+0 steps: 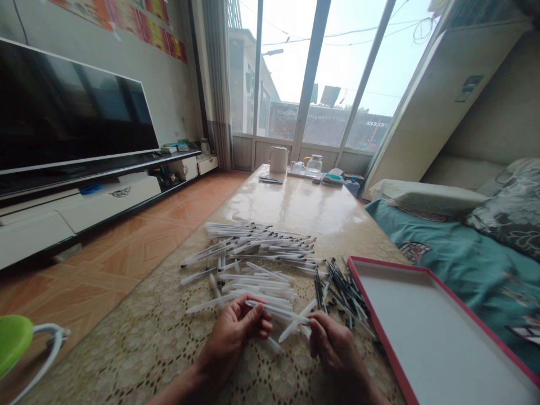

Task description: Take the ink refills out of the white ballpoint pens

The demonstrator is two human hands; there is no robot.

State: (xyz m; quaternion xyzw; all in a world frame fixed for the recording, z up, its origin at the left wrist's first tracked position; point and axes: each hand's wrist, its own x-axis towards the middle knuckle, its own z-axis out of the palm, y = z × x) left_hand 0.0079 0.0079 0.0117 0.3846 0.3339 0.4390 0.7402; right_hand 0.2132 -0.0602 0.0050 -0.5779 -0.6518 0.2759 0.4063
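A heap of clear pen barrels point(253, 256) lies spread on the lace-covered table point(139, 343). Beside it, to the right, is a smaller pile of dark pen refills point(340, 292). My left hand point(236, 334) is closed on a clear barrel point(274, 309) that points right. My right hand point(333, 343) is closed too, pinching another clear barrel point(297, 322) that slants up to the left. The two hands almost meet at the near edge of the heap.
An empty red-rimmed tray point(379, 337) sits at the table's right. A mug point(277, 159), glass teapot point(314, 164) and small items stand at the far end. A TV point(71, 107) on a low cabinet lines the left wall, a bed point(476, 264) the right. A green object point(14, 340) pokes in lower left.
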